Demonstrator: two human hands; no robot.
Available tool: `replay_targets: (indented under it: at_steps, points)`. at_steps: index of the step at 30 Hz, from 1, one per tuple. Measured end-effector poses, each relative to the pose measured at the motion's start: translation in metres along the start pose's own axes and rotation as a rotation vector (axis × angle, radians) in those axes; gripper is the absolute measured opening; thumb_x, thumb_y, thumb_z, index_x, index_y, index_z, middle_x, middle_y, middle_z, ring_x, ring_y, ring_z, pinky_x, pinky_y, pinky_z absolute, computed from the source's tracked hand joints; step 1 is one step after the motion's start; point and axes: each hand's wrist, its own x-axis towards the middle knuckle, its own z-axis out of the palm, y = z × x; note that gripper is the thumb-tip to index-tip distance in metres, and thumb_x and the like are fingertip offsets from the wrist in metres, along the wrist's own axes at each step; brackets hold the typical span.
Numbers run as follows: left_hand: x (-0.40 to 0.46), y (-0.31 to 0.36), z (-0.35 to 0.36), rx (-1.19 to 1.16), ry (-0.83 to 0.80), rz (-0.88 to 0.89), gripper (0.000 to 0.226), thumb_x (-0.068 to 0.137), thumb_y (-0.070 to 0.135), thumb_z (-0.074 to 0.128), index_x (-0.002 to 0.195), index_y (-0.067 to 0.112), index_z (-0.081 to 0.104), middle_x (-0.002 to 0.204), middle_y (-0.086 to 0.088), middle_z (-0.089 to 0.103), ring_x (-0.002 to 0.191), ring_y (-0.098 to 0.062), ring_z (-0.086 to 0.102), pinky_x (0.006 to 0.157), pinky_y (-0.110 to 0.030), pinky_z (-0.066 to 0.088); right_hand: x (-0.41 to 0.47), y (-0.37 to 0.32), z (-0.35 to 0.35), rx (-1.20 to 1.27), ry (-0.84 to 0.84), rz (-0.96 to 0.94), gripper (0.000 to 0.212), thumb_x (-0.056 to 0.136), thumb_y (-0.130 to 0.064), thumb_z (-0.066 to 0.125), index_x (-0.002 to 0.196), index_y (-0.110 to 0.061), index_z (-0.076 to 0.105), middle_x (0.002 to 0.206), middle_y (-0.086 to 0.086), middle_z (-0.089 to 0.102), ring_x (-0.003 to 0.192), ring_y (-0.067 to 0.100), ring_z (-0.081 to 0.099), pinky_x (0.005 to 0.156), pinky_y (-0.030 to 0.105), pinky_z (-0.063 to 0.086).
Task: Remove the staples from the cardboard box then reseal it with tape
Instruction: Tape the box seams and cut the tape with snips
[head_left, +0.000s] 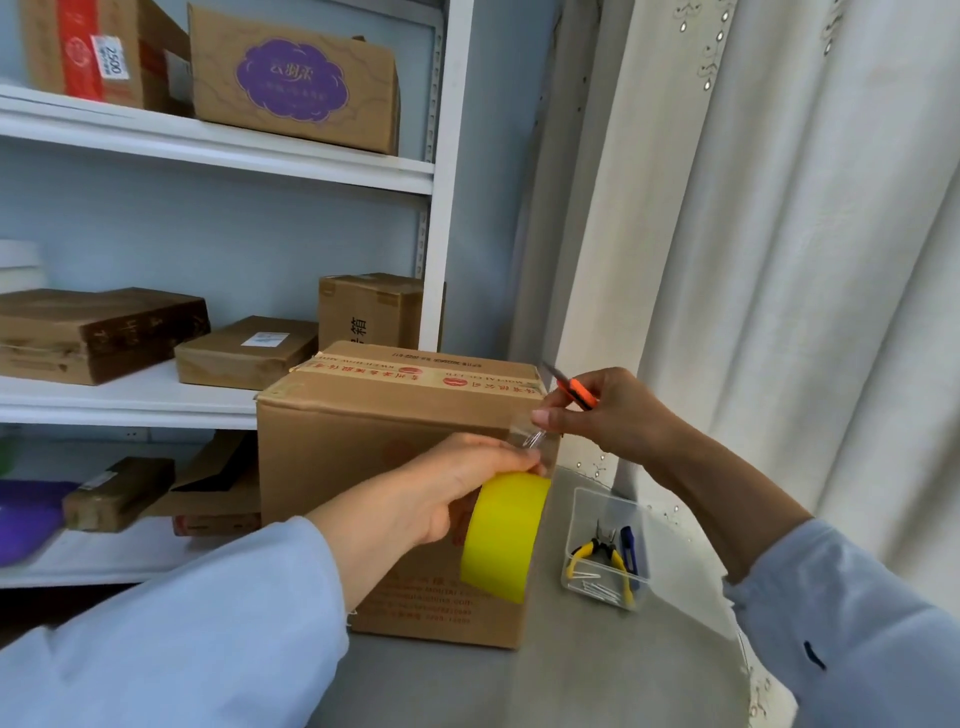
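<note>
A brown cardboard box (363, 431) stands on the grey table, its top seam covered by printed tape. My left hand (457, 483) grips a yellow roll of tape (506, 535) against the box's front right side. A clear strip of tape (530, 439) runs from the roll up to the box's upper right corner. My right hand (602, 410) holds small orange-handled scissors (571, 389) at that corner, with its fingertips pinching the strip.
A clear plastic tray (608, 512) to the right of the box holds yellow-handled pliers (597, 553), a blue tool and loose staples. White shelves (208, 156) with several cardboard boxes stand behind on the left. A white curtain (779, 234) hangs on the right.
</note>
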Motion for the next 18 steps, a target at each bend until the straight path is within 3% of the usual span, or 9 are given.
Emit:
replay_targets:
  at_steps: [2, 5, 7, 9, 13, 16, 18]
  points:
    - [0.004, -0.004, -0.006, 0.071, -0.014, 0.010, 0.013, 0.084, 0.027, 0.069, 0.078, 0.017, 0.073, 0.077, -0.001, 0.071, 0.081, -0.018, 0.063, 0.084, -0.033, 0.048, 0.000, 0.004, 0.000, -0.035, -0.060, 0.058, 0.015, 0.082, -0.017, 0.073, 0.069, -0.013, 0.066, 0.060, -0.015, 0.058, 0.046, -0.006, 0.052, 0.044, 0.006, 0.036]
    - [0.008, -0.008, -0.021, 0.164, -0.052, 0.015, 0.012, 0.084, 0.026, 0.069, 0.079, 0.016, 0.075, 0.076, 0.000, 0.072, 0.076, -0.015, 0.064, 0.075, -0.026, 0.049, 0.000, 0.010, 0.009, -0.067, -0.073, 0.154, 0.028, 0.079, -0.023, 0.076, 0.057, -0.018, 0.061, 0.039, -0.013, 0.040, 0.041, 0.005, 0.038, 0.042, 0.017, 0.033]
    - [0.011, -0.007, -0.031, 0.194, -0.080, 0.010, 0.012, 0.084, 0.023, 0.070, 0.078, 0.015, 0.075, 0.072, 0.001, 0.072, 0.070, -0.012, 0.065, 0.069, -0.023, 0.049, 0.001, 0.009, 0.021, -0.074, 0.005, 0.195, 0.033, 0.080, -0.022, 0.076, 0.054, -0.019, 0.056, 0.034, -0.013, 0.037, 0.039, 0.005, 0.035, 0.042, 0.016, 0.030]
    - [0.011, -0.004, -0.043, 0.214, -0.093, -0.013, 0.011, 0.083, 0.020, 0.070, 0.077, 0.013, 0.074, 0.070, 0.000, 0.072, 0.063, -0.010, 0.066, 0.066, -0.021, 0.050, 0.003, 0.006, 0.038, -0.118, 0.113, 0.198, 0.029, 0.080, -0.025, 0.076, 0.059, -0.017, 0.056, 0.042, -0.012, 0.042, 0.045, 0.007, 0.041, 0.045, 0.017, 0.031]
    - [0.009, -0.003, -0.063, 0.252, -0.145, -0.045, 0.009, 0.083, 0.014, 0.069, 0.078, 0.010, 0.075, 0.082, -0.007, 0.074, 0.071, -0.014, 0.067, 0.073, -0.025, 0.053, 0.010, 0.001, 0.065, -0.244, 0.200, 0.157, 0.025, 0.076, -0.036, 0.073, 0.083, -0.013, 0.067, 0.072, 0.002, 0.057, 0.071, 0.023, 0.057, 0.061, 0.030, 0.044]
    - [0.004, 0.000, -0.058, 0.244, -0.173, -0.048, 0.005, 0.082, 0.010, 0.069, 0.079, 0.008, 0.072, 0.085, -0.008, 0.071, 0.076, -0.016, 0.066, 0.076, -0.026, 0.052, 0.016, -0.006, 0.061, -0.267, 0.221, 0.120, 0.019, 0.075, -0.035, 0.076, 0.068, -0.021, 0.065, 0.073, 0.000, 0.060, 0.078, 0.024, 0.061, 0.071, 0.037, 0.052]
    - [0.002, 0.000, -0.052, 0.213, -0.151, -0.065, 0.008, 0.082, 0.011, 0.070, 0.074, 0.011, 0.069, 0.076, -0.007, 0.069, 0.071, -0.016, 0.065, 0.073, -0.026, 0.052, 0.018, -0.012, 0.055, -0.232, 0.194, 0.110, 0.025, 0.076, -0.029, 0.078, 0.058, -0.025, 0.061, 0.071, -0.002, 0.062, 0.075, 0.020, 0.062, 0.070, 0.035, 0.053]
